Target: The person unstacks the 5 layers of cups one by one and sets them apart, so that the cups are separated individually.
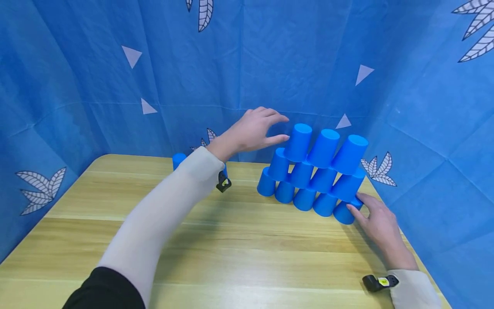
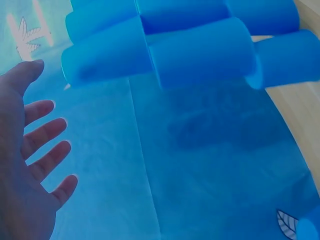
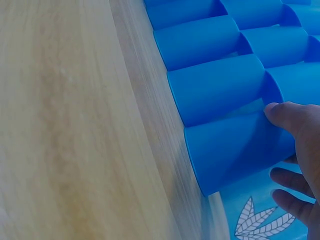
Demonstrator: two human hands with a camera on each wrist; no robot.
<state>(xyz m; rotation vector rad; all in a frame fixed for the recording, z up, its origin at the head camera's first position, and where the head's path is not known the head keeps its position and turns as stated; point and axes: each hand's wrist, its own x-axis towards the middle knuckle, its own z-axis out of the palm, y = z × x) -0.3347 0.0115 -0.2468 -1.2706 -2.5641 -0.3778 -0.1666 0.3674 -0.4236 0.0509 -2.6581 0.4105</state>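
Observation:
Blue plastic cups stand upside down in a stepped stack of three rows, with three cups in the top row. Just left of the top-left cup (image 1: pixel 299 142), my left hand (image 1: pixel 256 131) hovers with fingers spread. A gap shows between that hand and the cups in the left wrist view. At the lower right, my right hand (image 1: pixel 378 223) holds the end cup (image 1: pixel 343 213) of the bottom row. Its thumb (image 3: pixel 280 112) lies on that cup's near side by the upper end, while the other fingers reach behind, partly hidden.
A separate blue cup (image 1: pixel 179 159) stands at the table's back left; another blue piece (image 1: pixel 225 169) is mostly hidden behind my left wrist. The wooden table (image 1: pixel 247 257) meets a blue patterned cloth (image 1: pixel 193 64) at the back and right, close to the stack.

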